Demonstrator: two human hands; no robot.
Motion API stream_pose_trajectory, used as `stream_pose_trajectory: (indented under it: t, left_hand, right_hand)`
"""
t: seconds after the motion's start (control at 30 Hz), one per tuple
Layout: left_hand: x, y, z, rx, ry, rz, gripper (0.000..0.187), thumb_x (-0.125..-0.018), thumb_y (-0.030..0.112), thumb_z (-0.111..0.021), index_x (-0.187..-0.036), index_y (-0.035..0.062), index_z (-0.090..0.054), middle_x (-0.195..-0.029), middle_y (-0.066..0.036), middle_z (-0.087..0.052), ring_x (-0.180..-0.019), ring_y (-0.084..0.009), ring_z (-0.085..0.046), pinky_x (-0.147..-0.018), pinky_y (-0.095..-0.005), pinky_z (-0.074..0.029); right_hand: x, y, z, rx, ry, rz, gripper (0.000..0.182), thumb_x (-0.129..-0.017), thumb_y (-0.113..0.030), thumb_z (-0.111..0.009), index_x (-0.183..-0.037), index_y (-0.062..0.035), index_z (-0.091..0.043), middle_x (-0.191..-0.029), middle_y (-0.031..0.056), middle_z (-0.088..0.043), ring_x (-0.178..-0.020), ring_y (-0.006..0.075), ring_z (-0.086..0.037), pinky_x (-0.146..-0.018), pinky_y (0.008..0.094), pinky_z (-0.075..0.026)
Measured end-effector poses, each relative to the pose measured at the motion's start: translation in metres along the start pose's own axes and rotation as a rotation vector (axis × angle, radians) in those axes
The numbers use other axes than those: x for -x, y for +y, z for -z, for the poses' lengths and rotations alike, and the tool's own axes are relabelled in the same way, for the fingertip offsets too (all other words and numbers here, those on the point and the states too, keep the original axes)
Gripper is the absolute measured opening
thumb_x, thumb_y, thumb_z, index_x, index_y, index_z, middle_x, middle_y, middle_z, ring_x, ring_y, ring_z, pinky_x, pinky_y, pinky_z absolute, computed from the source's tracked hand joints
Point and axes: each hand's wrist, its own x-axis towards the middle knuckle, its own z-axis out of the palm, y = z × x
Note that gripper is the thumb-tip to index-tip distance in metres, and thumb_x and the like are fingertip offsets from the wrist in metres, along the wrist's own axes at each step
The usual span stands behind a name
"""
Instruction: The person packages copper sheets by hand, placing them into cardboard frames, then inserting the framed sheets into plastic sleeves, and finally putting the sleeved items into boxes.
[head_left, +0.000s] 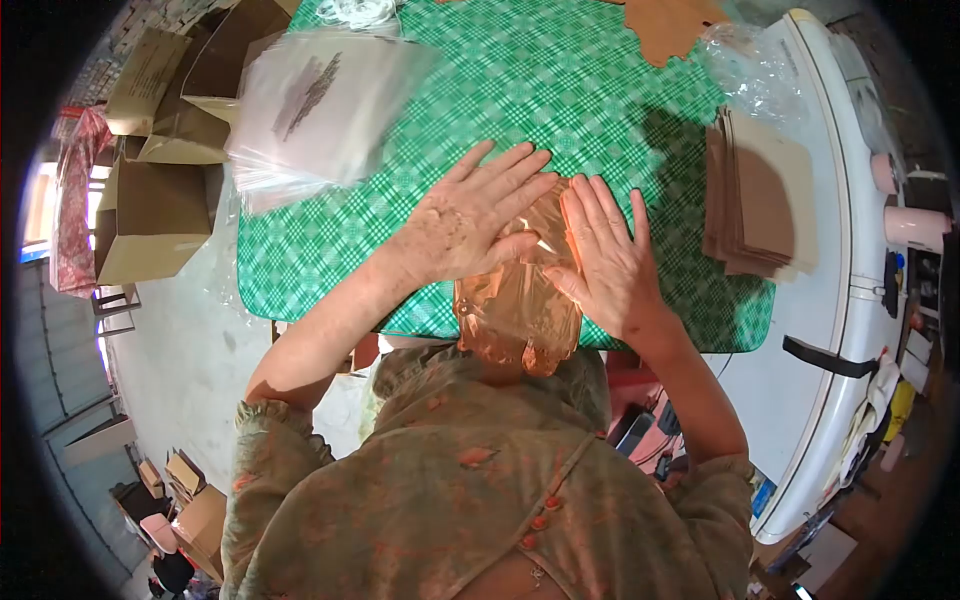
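Observation:
An orange-brown sheet in shiny clear plastic (515,305) lies at the near edge of the green checked tablecloth (480,100), its lower end hanging over toward my lap. My left hand (468,215) rests flat, fingers spread, over the upper left part of the plastic. On the right side of it lies my right hand (608,255), palm down with the fingers stretched out. Both thumbs point inward over the plastic, a small gap between them. Neither hand grips anything.
A fanned stack of clear plastic bags (320,115) lies at the upper left, and brown sheets (765,195) are stacked at the right. An orange-brown piece (670,28) and crumpled clear plastic (755,70) sit at the far right. Cardboard boxes (155,215) stand left.

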Motion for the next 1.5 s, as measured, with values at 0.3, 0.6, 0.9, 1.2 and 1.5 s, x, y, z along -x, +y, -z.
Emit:
stream_pose_trajectory:
  t: [0.3,0.6,0.9,1.2,1.5]
  left_hand:
    - [0.001,-0.001,-0.002,-0.024,0.002,-0.015,0.070,-0.107,0.045,-0.053,-0.167,0.0108,-0.040,-0.174,-0.015,-0.037,-0.162,-0.0331,-0.031,-0.134,-0.0541,-0.019]
    - [0.004,-0.006,-0.010,-0.064,0.022,-0.045,0.071,-0.111,0.052,-0.047,-0.169,0.0124,-0.036,-0.175,-0.012,-0.035,-0.164,-0.0311,-0.028,-0.135,-0.0531,-0.016]
    - [0.030,0.000,0.012,0.098,0.184,-0.014,0.081,-0.105,0.061,-0.055,-0.166,0.0106,-0.040,-0.173,-0.017,-0.038,-0.163,-0.0371,-0.029,-0.134,-0.0561,-0.020]
    - [0.089,0.152,0.131,0.751,0.832,-0.181,0.019,-0.092,0.023,-0.071,-0.101,0.0091,-0.079,-0.103,-0.007,-0.075,-0.091,-0.0268,-0.072,-0.080,-0.0401,-0.061]
    - [0.096,0.186,0.214,1.190,1.127,-0.493,0.040,-0.096,0.030,-0.069,-0.128,0.0080,-0.075,-0.136,-0.009,-0.066,-0.131,-0.0199,-0.060,-0.113,-0.0396,-0.053]
  right_hand:
    - [0.049,-0.002,0.010,0.025,-0.084,-0.053,0.096,-0.089,-0.049,-0.078,-0.162,-0.0005,-0.041,-0.172,0.0157,-0.037,-0.162,0.0321,-0.029,-0.131,0.0656,-0.013]
    - [0.099,-0.025,-0.003,0.119,0.032,0.119,0.081,-0.090,-0.048,-0.074,-0.155,-0.0043,-0.053,-0.165,0.0138,-0.048,-0.156,0.0318,-0.042,-0.129,0.0632,-0.026]
    - [0.085,-0.047,-0.018,0.043,0.180,0.141,0.068,-0.078,-0.015,-0.078,-0.144,-0.0044,-0.066,-0.154,0.0125,-0.060,-0.149,0.0326,-0.051,-0.126,0.0582,-0.035]
    - [0.068,-0.062,-0.028,0.021,0.291,0.164,0.049,-0.090,-0.016,-0.070,-0.137,-0.0041,-0.068,-0.145,0.0138,-0.063,-0.139,0.0371,-0.058,-0.118,0.0596,-0.044]
    - [0.059,-0.072,-0.033,-0.104,0.360,0.152,0.054,-0.082,-0.006,-0.077,-0.135,-0.0012,-0.069,-0.143,0.0135,-0.064,-0.137,0.0362,-0.059,-0.113,0.0495,-0.053]
